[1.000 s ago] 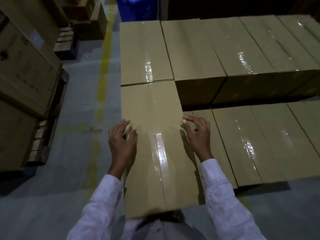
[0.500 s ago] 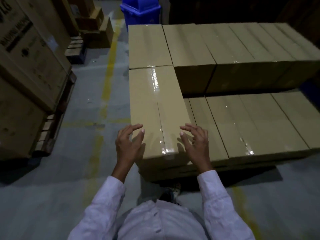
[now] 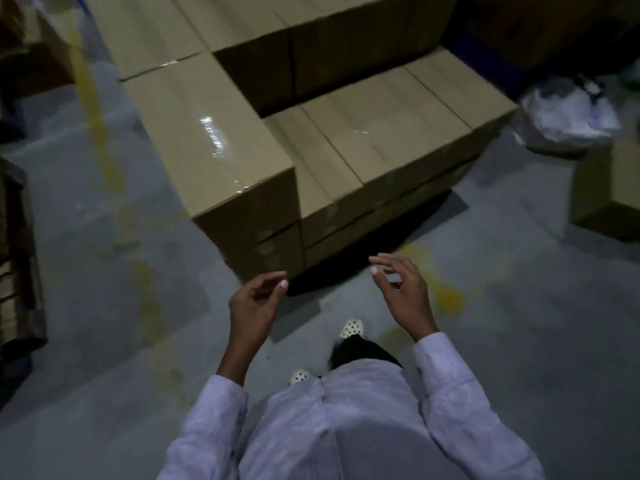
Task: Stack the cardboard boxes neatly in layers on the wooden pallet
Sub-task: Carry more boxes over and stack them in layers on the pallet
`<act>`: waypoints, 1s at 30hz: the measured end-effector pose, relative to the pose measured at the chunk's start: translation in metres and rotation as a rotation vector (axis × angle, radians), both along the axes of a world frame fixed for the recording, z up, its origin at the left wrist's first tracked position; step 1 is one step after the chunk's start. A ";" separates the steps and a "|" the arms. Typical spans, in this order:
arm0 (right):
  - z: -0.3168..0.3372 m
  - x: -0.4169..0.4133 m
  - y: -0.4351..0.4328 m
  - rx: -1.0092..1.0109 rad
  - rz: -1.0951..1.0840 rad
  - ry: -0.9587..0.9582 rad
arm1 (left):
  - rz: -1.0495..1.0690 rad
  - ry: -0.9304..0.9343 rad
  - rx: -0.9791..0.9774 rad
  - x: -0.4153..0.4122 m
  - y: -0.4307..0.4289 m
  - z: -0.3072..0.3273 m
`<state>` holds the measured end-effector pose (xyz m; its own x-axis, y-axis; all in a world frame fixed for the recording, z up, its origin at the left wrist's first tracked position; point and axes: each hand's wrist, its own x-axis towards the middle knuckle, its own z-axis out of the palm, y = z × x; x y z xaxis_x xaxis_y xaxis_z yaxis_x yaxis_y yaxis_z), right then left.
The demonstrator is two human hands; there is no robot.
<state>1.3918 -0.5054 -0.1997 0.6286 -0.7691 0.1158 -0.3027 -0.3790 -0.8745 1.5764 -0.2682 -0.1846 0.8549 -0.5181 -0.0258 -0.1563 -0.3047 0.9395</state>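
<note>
The taped top box [image 3: 207,133] sat just beyond the left hand [image 3: 254,306], squared on a lower box [image 3: 266,251] at the stack's near corner. The lower-layer boxes [image 3: 381,133] lay beyond the right hand [image 3: 407,292]. Both hands hovered apart from the cardboard, holding nothing, fingers loosely curled and slightly parted. Past the right fingers lay a plastic bag [image 3: 568,112] and a separate carton [image 3: 609,195]. A yellow line [image 3: 100,133] ran left of the left fingers.
</note>
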 end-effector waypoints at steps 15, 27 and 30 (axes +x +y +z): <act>0.012 -0.329 -0.110 0.022 -0.518 0.006 | -0.749 0.109 -0.039 -0.285 -0.308 -0.012; 0.013 -0.228 -0.205 0.065 0.121 0.040 | -0.247 0.050 -0.063 -0.251 -0.297 -0.005; 0.007 -0.169 -0.207 0.072 0.257 0.048 | -0.023 0.090 -0.070 -0.217 -0.255 -0.013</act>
